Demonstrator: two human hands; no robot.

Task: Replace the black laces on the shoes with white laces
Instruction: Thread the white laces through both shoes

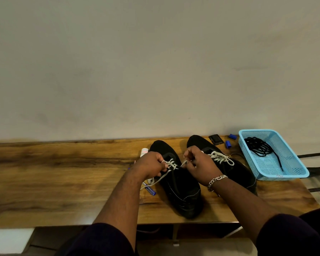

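Two black shoes stand side by side on the wooden table point(63, 182), toes away from me. The left shoe point(181, 193) has a white lace point(171, 164) partly threaded through its eyelets. My left hand point(150, 166) grips one strand of that lace at the shoe's left side; the loose end trails down to the table. My right hand point(199, 164) pinches the other end of the lace just right of the eyelets. The right shoe point(236, 170) carries a white lace point(222, 157) tied in a bow. Black laces point(260, 146) lie in the blue basket point(288, 174).
The blue basket sits at the table's right end. A blue pen point(149, 189) lies left of the left shoe, a small white tube point(144, 152) behind my left hand. A black box point(216, 139) and two blue caps point(228, 144) lie near the back edge by the wall.
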